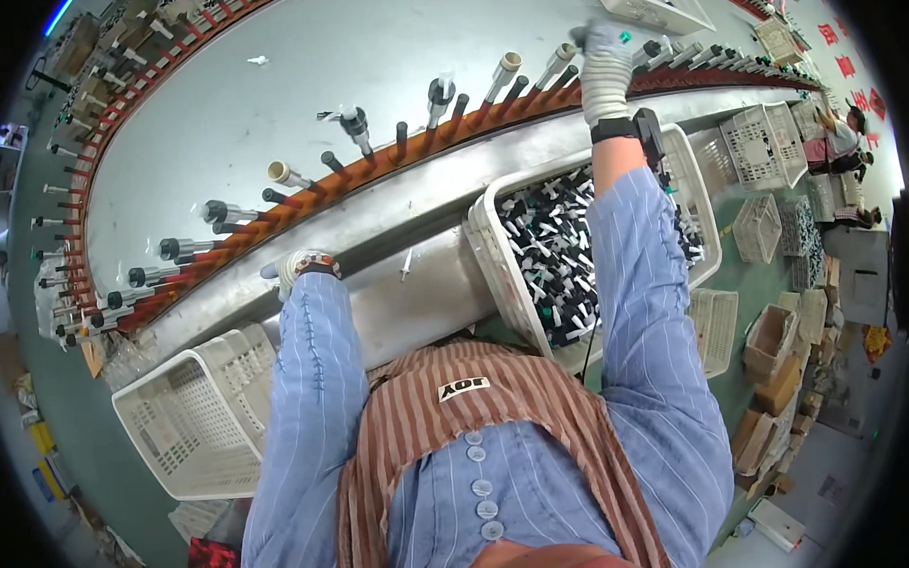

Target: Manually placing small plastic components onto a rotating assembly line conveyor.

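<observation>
My right hand (604, 63), in a white knit glove with grey fingers, reaches out over a curved row of upright pegs (401, 136) on a red-brown conveyor rail (439, 136). Its fingers are blurred, with a small green spot beside them; whether they hold anything is unclear. Nearer to me, my left hand (299, 269), also gloved, lies at the metal ledge (391, 181), its fingers mostly hidden. Black and clear plastic pump-like parts (354, 127) sit on some pegs, and cream tubes (507, 72) on others. Below my right forearm stands a white crate (483, 233) heaped with small black and white plastic parts (548, 246).
An open white basket (184, 424) stands at the left below the ledge. A loose white piece (406, 266) lies on the metal tray (445, 284). Beyond the rail is a white bin (655, 7). More crates (765, 143), cardboard boxes (767, 338) and other people (840, 140) are at right.
</observation>
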{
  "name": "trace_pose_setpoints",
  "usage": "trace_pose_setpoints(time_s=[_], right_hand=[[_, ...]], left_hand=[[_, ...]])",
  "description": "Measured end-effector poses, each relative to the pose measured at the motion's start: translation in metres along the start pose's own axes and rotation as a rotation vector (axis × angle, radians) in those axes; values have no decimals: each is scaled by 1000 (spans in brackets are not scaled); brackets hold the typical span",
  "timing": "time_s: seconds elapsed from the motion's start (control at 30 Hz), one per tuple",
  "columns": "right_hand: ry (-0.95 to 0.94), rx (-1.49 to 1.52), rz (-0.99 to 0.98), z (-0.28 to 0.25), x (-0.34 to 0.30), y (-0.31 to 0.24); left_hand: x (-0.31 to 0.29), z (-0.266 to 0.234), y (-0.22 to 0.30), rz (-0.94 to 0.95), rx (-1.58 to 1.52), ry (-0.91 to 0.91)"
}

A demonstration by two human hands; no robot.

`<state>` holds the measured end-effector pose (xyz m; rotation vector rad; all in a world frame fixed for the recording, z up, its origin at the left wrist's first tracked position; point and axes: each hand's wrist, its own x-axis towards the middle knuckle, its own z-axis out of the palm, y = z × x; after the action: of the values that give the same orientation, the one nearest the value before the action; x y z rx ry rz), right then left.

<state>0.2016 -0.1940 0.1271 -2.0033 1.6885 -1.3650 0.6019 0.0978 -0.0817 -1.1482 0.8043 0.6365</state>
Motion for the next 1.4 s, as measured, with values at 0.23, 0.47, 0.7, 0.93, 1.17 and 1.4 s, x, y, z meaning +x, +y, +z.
trace_pose_setpoints(time_s=[0.23,0.47,0.7,0.93,1.17,1.4], right_hand=[[-415,184,253,47,-19,-39],[-298,463,31,46,-78,-66],[-289,592,540,-64,-221,48],[-484,-248,434,-142,-250,135],[-593,-468,331,-75,-233,101],[-942,-750,541,-30,-213,67]], left_hand=[[-3,-7,-4,-28,-420,43],[81,-10,10,54,-417,-74],[77,4,17,-213,147,-354],[30,31,-8,-705,-1503,509],[-41,-4,26,-626,-1839,1542],[-46,-13,24,-1027,-1840,1282]])
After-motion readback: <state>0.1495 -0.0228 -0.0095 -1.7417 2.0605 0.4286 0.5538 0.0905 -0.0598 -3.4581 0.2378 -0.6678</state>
